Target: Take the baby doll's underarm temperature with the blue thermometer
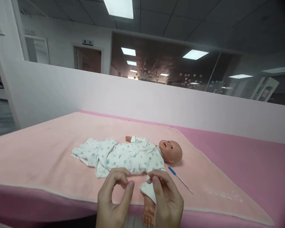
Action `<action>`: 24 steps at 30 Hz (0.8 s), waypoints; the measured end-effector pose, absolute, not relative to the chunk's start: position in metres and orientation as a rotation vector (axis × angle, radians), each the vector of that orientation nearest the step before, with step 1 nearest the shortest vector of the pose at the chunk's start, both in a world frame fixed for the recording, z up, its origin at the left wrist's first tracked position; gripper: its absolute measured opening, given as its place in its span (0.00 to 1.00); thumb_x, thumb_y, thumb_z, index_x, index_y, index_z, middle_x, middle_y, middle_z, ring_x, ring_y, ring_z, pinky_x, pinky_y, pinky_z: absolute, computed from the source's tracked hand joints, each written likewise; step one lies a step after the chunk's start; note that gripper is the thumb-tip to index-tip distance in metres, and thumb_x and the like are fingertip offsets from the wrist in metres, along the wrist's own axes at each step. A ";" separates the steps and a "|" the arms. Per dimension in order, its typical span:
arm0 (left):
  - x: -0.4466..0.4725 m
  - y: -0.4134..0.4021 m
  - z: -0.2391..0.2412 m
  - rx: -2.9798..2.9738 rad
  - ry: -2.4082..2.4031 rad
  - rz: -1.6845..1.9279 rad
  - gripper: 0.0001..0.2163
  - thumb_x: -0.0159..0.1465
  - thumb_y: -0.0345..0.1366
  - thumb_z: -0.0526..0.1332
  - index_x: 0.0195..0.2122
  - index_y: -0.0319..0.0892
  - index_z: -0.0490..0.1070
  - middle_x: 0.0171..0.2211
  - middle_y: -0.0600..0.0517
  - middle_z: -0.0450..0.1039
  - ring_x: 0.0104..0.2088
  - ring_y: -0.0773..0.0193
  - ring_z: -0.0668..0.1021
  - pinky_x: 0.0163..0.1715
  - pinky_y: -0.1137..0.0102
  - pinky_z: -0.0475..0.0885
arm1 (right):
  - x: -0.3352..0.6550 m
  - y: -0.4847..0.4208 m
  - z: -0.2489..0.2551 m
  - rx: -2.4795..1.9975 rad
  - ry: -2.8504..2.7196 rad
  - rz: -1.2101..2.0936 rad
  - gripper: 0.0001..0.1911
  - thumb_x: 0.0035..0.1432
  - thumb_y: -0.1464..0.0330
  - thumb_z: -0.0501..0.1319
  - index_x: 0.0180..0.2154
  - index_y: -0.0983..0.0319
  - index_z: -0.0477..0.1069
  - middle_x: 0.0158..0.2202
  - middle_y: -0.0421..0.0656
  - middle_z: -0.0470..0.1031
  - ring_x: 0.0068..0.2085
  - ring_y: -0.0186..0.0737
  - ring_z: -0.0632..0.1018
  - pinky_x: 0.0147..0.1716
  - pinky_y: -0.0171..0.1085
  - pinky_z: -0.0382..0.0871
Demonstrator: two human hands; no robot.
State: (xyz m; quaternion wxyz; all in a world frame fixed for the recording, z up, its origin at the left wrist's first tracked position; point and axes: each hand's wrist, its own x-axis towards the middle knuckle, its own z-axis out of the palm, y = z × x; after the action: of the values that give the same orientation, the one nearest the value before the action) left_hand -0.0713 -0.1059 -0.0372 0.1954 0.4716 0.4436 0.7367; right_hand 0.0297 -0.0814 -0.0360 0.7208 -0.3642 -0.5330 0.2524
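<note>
A baby doll (171, 151) in a white printed romper (123, 155) lies on its back on a light pink blanket (49, 152), head to the right. My left hand (114, 199) has its fingertips curled onto the romper's near hem. My right hand (168, 199) pinches the white sleeve cuff (148, 190) on the doll's near arm, whose small hand (148, 215) pokes out below.
A thin stick with a blue tip (180, 179) lies on the blanket just right of the doll. The blanket covers a darker pink mattress (251, 158). A low white partition (156, 101) runs behind the bed, with glass walls and ceiling lights beyond.
</note>
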 end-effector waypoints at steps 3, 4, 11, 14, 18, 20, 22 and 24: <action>-0.044 -0.116 -0.020 1.318 1.097 2.119 0.06 0.55 0.35 0.59 0.24 0.41 0.63 0.25 0.53 0.64 0.30 0.67 0.70 0.31 0.76 0.67 | 0.024 -0.115 -0.025 -0.597 -1.060 0.665 0.02 0.52 0.70 0.58 0.31 0.59 0.69 0.29 0.40 0.68 0.30 0.31 0.70 0.29 0.30 0.66; -0.035 -0.120 -0.017 1.301 1.067 2.141 0.05 0.54 0.34 0.59 0.25 0.41 0.64 0.24 0.54 0.64 0.29 0.68 0.70 0.29 0.77 0.67 | 0.025 -0.122 -0.021 -0.548 -1.024 0.675 0.03 0.51 0.71 0.59 0.31 0.59 0.69 0.29 0.39 0.67 0.31 0.31 0.70 0.29 0.29 0.65; 0.001 -0.135 -0.014 1.221 1.177 2.138 0.05 0.52 0.36 0.63 0.27 0.41 0.68 0.25 0.54 0.69 0.29 0.67 0.73 0.29 0.78 0.69 | 0.037 -0.135 -0.009 -0.460 -0.735 0.833 0.06 0.51 0.74 0.59 0.30 0.56 0.67 0.34 0.37 0.65 0.33 0.29 0.70 0.34 0.30 0.67; 0.001 -0.136 -0.012 1.225 1.271 2.050 0.08 0.52 0.40 0.62 0.29 0.41 0.70 0.26 0.53 0.71 0.31 0.65 0.74 0.27 0.78 0.70 | 0.036 -0.139 -0.010 -0.429 -0.693 0.854 0.07 0.51 0.74 0.59 0.31 0.56 0.68 0.36 0.39 0.65 0.34 0.31 0.70 0.37 0.33 0.68; 0.002 -0.138 -0.007 1.312 1.273 2.056 0.09 0.53 0.42 0.61 0.25 0.41 0.70 0.24 0.53 0.71 0.27 0.67 0.74 0.24 0.77 0.70 | 0.036 -0.141 -0.010 -0.395 -0.668 0.909 0.07 0.51 0.74 0.59 0.32 0.56 0.68 0.37 0.42 0.64 0.38 0.35 0.70 0.36 0.35 0.69; 0.004 -0.139 -0.005 1.318 1.243 2.084 0.09 0.53 0.42 0.61 0.24 0.41 0.70 0.23 0.54 0.71 0.26 0.68 0.73 0.25 0.78 0.70 | 0.037 -0.141 -0.008 -0.370 -0.678 0.924 0.07 0.51 0.73 0.59 0.32 0.55 0.67 0.37 0.41 0.64 0.37 0.33 0.70 0.36 0.35 0.69; 0.006 -0.139 -0.004 1.286 1.217 2.102 0.09 0.53 0.42 0.60 0.24 0.42 0.70 0.23 0.54 0.71 0.25 0.69 0.73 0.25 0.79 0.70 | 0.038 -0.140 -0.007 -0.339 -0.691 0.955 0.08 0.51 0.74 0.59 0.32 0.54 0.67 0.36 0.39 0.64 0.35 0.31 0.69 0.36 0.34 0.69; 0.007 -0.139 -0.005 1.236 1.200 2.114 0.09 0.53 0.42 0.61 0.24 0.42 0.69 0.23 0.55 0.71 0.25 0.70 0.73 0.24 0.80 0.70 | 0.039 -0.139 -0.005 -0.303 -0.689 1.007 0.08 0.50 0.73 0.60 0.31 0.54 0.67 0.35 0.38 0.64 0.34 0.31 0.70 0.36 0.34 0.69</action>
State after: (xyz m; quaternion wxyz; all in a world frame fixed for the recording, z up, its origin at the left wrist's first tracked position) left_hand 0.0068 -0.1393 -0.0045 0.2056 0.4436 0.4306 0.7587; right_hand 0.0389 -0.1391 -0.0049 0.8087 -0.1419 -0.3223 0.4711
